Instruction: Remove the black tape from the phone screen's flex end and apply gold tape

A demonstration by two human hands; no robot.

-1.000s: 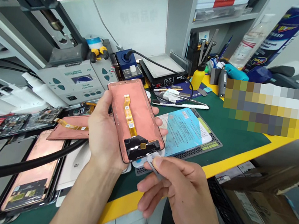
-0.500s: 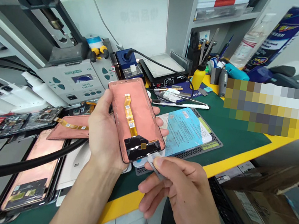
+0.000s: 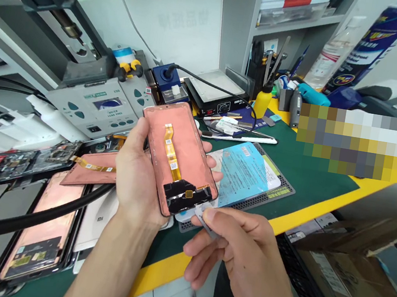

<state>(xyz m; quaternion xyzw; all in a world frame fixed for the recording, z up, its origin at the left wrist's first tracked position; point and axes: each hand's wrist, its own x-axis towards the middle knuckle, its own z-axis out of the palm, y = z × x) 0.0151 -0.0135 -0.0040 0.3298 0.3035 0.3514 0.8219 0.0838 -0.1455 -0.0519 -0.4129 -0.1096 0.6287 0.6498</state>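
On my head camera, my left hand (image 3: 137, 174) is wrapped around a phone display panel (image 3: 183, 151), cradling it from behind with the thumb side along one long edge and the fingertips (image 3: 215, 175) showing past the other. The panel is clamped in the air above the bench, tilted toward the lens with its copper-pink back facing me. A yellow flex cable (image 3: 170, 156) lies along that back and runs down to a black section (image 3: 185, 196) at the lower end. My right hand (image 3: 242, 251) is pinched closed, thumb and fingers together on a small flat pale piece (image 3: 204, 221), too small for me to identify, held just beside the panel's lower corner. Just left of my left hand lies a second copper-backed panel (image 3: 91, 174) with its own flex cable. To the right, a blue-printed card (image 3: 243, 175) rests on a grey perforated mat (image 3: 282, 189) on the green bench mat (image 3: 311, 171). Farther back I see a yellow squeeze bottle (image 3: 262, 101) and a hot plate (image 3: 216, 83).
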